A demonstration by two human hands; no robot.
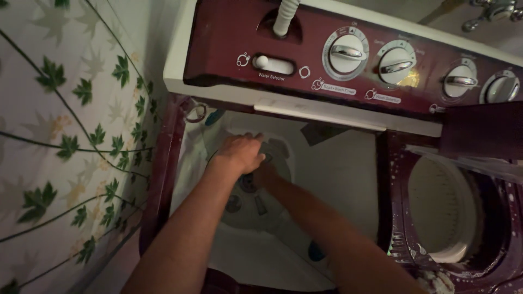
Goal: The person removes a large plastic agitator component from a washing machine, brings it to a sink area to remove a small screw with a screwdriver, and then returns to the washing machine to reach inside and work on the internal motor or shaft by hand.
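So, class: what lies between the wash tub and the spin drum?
In the head view, a maroon dividing wall of the machine's top separates the wash tub, where both hands reach, from the spin drum.

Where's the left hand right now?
In the head view, the left hand is down inside the wash tub, left of centre, just above the right hand and below the control panel.

Both arms reach down into the white plastic wash tub (348,179), which fills the left part of the maroon twin-tub washing machine (229,32). The left hand (239,154) lies over the right hand (265,173), above the round grey pulsator plate (245,204) at the tub's bottom. The round white spin drum (441,209) sits right of the tub. The row of round silver-capped dials (396,62) stands behind both, and the leaf-patterned curtain (65,136) hangs left of the machine.
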